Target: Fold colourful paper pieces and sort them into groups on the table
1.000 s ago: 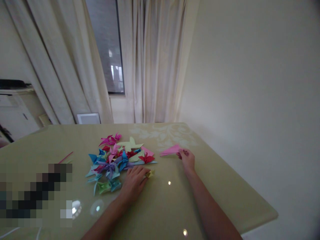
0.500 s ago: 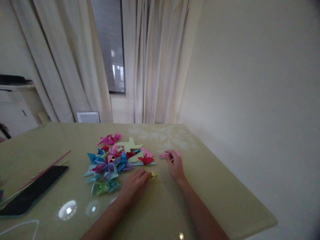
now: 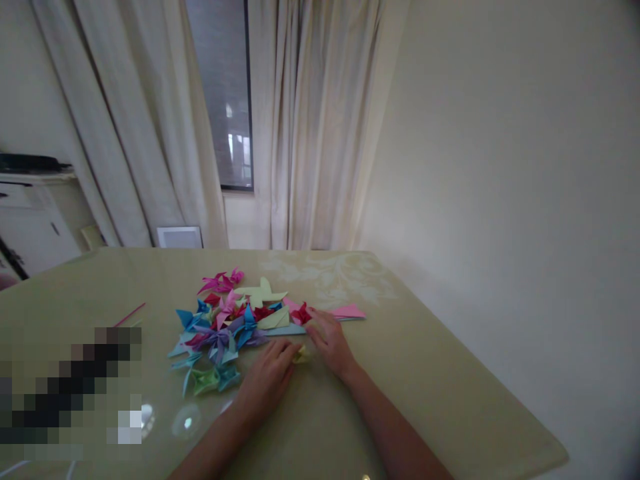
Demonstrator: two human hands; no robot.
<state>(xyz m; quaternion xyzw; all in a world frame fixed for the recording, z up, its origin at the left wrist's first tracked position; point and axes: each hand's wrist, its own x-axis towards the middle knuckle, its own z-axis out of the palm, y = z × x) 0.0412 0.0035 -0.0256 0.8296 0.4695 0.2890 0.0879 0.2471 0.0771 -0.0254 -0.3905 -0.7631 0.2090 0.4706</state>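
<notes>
A heap of folded paper flowers [image 3: 227, 323] in pink, blue, purple, red and green lies on the yellow-green table [image 3: 425, 373]. My left hand [image 3: 267, 377] rests just in front of the heap, fingers curled, touching a small yellow folded piece [image 3: 301, 354]. My right hand [image 3: 330, 341] lies to its right, palm down with fingers stretched toward a red flower [image 3: 300, 313] at the heap's edge. A flat pink folded paper [image 3: 349, 311] lies on the table just beyond my right hand, not held.
A blurred-out dark object [image 3: 70, 387] lies at the left front of the table, and a thin pink stick [image 3: 131, 314] behind it. Cream curtains [image 3: 310, 120] and a window [image 3: 223, 93] stand behind; a wall runs along the right.
My right hand let go of the pink folded paper and moved left and nearer, toward the red flower. My left hand has barely moved.
</notes>
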